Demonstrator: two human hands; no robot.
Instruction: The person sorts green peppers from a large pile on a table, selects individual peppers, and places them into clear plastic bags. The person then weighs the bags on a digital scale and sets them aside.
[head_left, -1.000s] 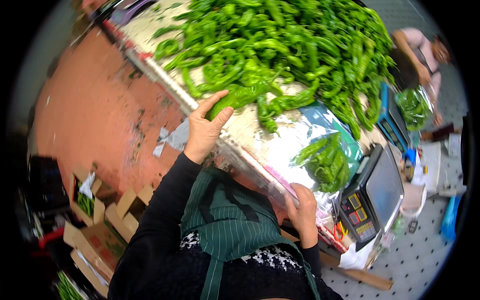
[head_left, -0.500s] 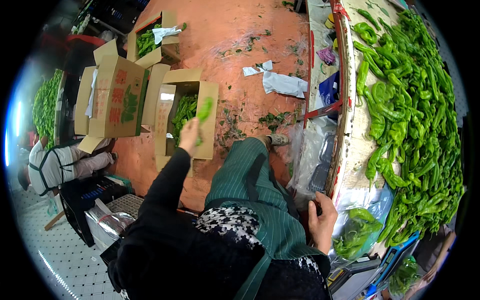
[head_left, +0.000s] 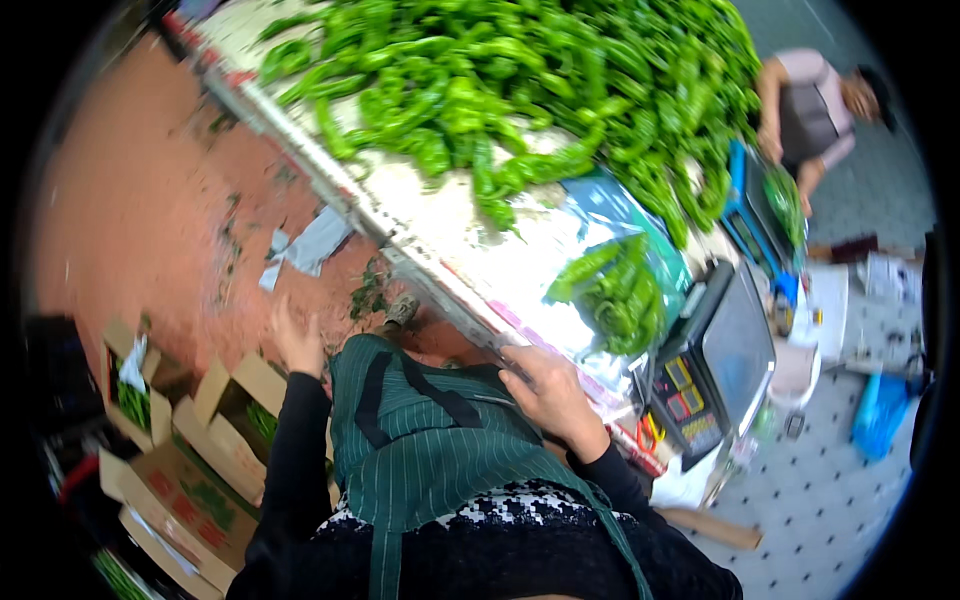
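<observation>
Those long glossy green peppers (head_left: pixel 520 90) heaped on the far table look light, slick and snappable, so I'd grab one mid-body, with the left hand (head_left: pixel 297 340) open and empty near the brown cardboard boxes (head_left: pixel 235 420) and the right hand (head_left: pixel 548 390) resting flat on the table's near edge (head_left: pixel 440 280), holding nothing.

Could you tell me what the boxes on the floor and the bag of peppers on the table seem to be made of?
The boxes look like plain brown corrugated cardboard: matte, with folded-open flaps. The bag holding green peppers appears to be thin clear plastic film, glossy and crinkled, with the peppers showing through it. The table beneath looks covered in a pale sheet; its material is unclear.
</observation>
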